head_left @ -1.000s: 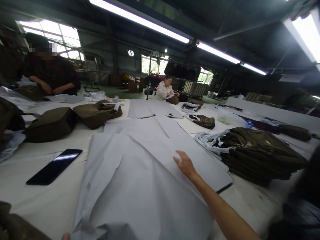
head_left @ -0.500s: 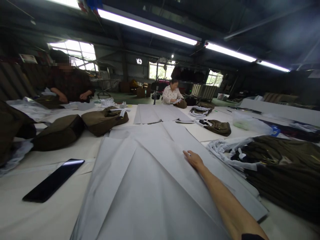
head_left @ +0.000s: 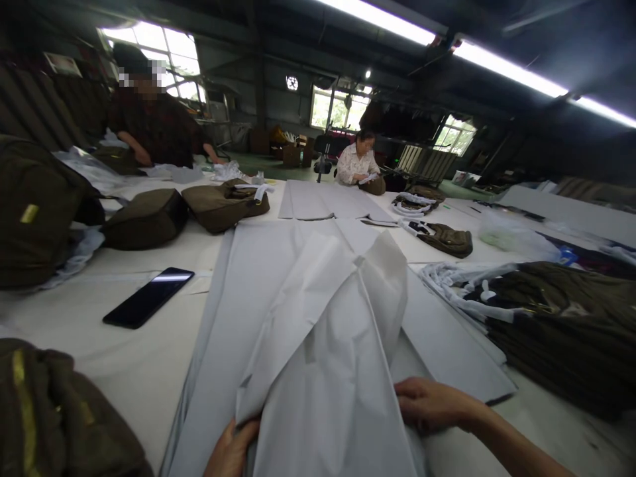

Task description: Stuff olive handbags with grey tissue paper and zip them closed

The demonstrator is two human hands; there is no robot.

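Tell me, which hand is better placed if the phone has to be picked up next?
Probably the left hand: it grips the left side of the pale sheet, nearer the phone. The right hand is at the sheet's opposite edge, farther away.

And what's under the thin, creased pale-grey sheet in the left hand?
Flat pale-grey sheets show at both sides of the creased sheet, on a white tabletop. Whatever the creased sheet covers is hidden.
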